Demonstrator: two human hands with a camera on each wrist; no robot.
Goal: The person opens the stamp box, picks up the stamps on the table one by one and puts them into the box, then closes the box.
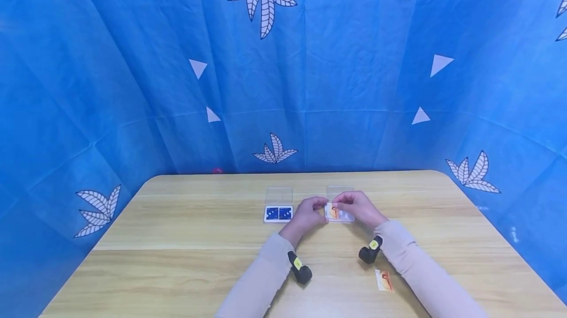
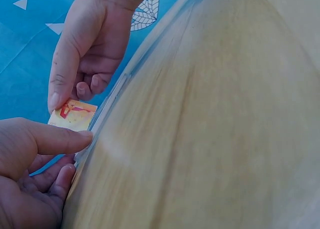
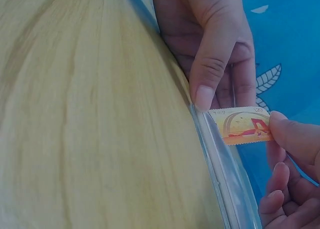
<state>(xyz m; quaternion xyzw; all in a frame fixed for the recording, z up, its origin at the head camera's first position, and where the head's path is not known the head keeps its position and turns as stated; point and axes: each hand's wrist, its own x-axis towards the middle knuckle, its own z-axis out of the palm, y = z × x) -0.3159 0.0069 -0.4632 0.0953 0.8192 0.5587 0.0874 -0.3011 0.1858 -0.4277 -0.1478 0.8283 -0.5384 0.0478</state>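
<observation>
A postage stamp with perforated edges and a yellow, orange and red picture is pinched by its edge between the thumb and fingers of my right hand. It is tilted over the left part of a shallow clear plastic case, whose transparent lid stands open behind. My left hand grips that case at its left side, thumb on the near corner and fingers behind. In the left wrist view the thumb lies close to the stamp's lower edge. Whether the stamp touches the case floor, I cannot tell.
Left of my hands sits a second clear case, lid open, with two dark blue stamps side by side. Another orange-and-white stamp lies on the wooden table beside my right forearm. A blue curtain hangs behind the table.
</observation>
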